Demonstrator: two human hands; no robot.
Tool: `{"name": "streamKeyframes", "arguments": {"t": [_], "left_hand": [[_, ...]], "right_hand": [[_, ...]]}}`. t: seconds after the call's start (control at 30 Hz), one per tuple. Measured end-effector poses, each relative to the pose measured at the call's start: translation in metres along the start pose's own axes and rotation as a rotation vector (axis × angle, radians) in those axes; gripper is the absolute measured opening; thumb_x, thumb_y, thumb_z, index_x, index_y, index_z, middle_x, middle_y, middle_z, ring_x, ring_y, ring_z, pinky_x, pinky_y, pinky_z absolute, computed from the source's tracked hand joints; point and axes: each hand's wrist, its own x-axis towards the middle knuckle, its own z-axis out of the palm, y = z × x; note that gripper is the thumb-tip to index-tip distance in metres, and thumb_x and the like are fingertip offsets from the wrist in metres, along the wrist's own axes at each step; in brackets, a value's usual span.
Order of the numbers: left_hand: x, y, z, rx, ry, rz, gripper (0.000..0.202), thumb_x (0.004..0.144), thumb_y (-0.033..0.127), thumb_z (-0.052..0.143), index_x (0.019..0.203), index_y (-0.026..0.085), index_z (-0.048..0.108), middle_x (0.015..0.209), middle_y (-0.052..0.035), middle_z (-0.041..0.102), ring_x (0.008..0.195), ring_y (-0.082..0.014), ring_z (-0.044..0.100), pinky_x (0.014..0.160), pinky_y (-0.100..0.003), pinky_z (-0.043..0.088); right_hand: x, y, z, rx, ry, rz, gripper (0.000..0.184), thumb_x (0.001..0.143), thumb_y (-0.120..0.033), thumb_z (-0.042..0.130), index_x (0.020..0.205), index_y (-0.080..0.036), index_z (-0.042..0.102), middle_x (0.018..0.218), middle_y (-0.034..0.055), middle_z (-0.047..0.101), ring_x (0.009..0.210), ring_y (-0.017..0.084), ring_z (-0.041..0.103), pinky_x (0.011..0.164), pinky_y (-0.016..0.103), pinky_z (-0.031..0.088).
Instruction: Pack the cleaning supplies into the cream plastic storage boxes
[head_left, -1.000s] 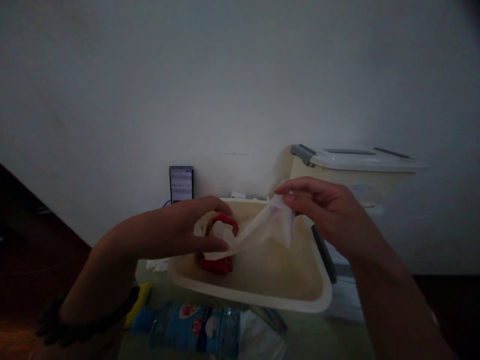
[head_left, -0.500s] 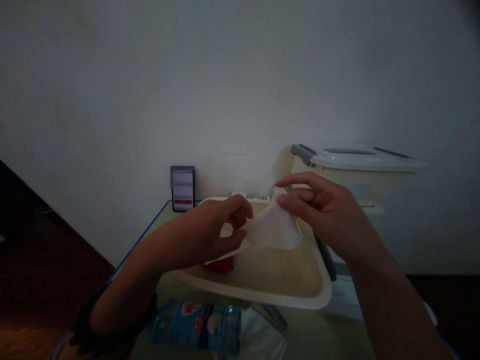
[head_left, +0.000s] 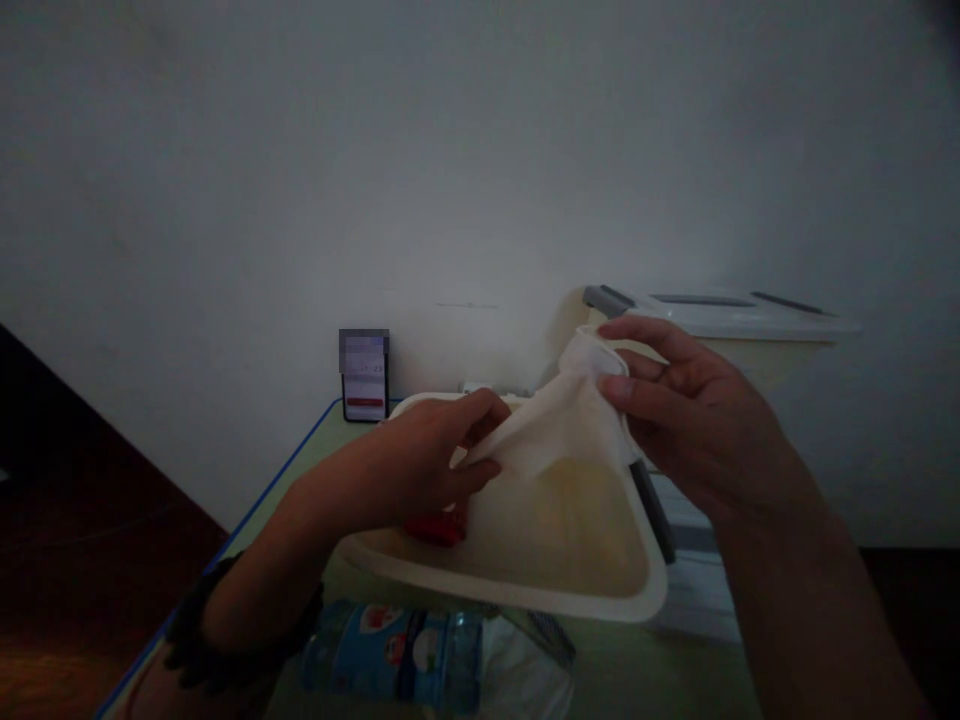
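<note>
Both my hands hold a thin white cloth (head_left: pixel 551 430) stretched over a cream plastic basin (head_left: pixel 525 590). My left hand (head_left: pixel 420 460) pinches the cloth's lower left end, just above a red object (head_left: pixel 435 528) that lies in the basin and is mostly hidden by that hand. My right hand (head_left: pixel 690 420) grips the cloth's upper right end, higher up and above the basin's far right corner. The room is dim.
A plastic bottle with a blue label (head_left: pixel 390 655) lies on the green table (head_left: pixel 615 680) in front of the basin. A phone (head_left: pixel 364 375) leans upright against the white wall. A cream lidded storage box (head_left: pixel 720 330) stands behind the basin at right.
My left hand has lifted off the red object and moved right. My right hand has pulled its end of the cloth upward and to the right.
</note>
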Motion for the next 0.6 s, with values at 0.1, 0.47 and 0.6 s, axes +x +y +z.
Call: {"name": "streamKeyframes", "arguments": {"t": [0.1, 0.47, 0.6], "left_hand": [[-0.002, -0.005, -0.007, -0.014, -0.033, -0.023, 0.016, 0.086, 0.027, 0.054, 0.100, 0.021, 0.059, 0.093, -0.0011, 0.069, 0.081, -0.0167, 0.063, 0.071, -0.026, 0.044], [-0.012, -0.016, -0.022, 0.034, -0.064, -0.013, 0.034, 0.095, 0.042, 0.037, 0.099, 0.020, 0.064, 0.077, -0.0006, 0.068, 0.065, -0.0148, 0.061, 0.058, -0.024, 0.041], [-0.009, -0.020, -0.022, -0.109, -0.103, -0.018, 0.034, 0.095, 0.042, 0.036, 0.102, 0.019, 0.061, 0.088, -0.0030, 0.068, 0.076, -0.0168, 0.063, 0.063, -0.023, 0.044]], "right_hand": [[0.001, -0.003, -0.009, -0.124, 0.079, -0.025, 0.021, 0.073, -0.020, 0.071, 0.090, -0.031, 0.066, 0.070, -0.0044, 0.069, 0.055, 0.010, 0.061, 0.048, 0.020, 0.049], [0.000, 0.000, -0.012, -0.646, 0.332, -0.231, 0.005, 0.079, -0.027, 0.064, 0.084, -0.027, 0.067, 0.052, -0.0042, 0.055, 0.040, 0.009, 0.041, 0.034, 0.022, 0.030], [0.001, 0.003, -0.013, -0.739, 0.365, -0.236, 0.009, 0.081, -0.029, 0.062, 0.087, -0.024, 0.066, 0.054, -0.0023, 0.058, 0.041, 0.010, 0.043, 0.036, 0.023, 0.031]]}}
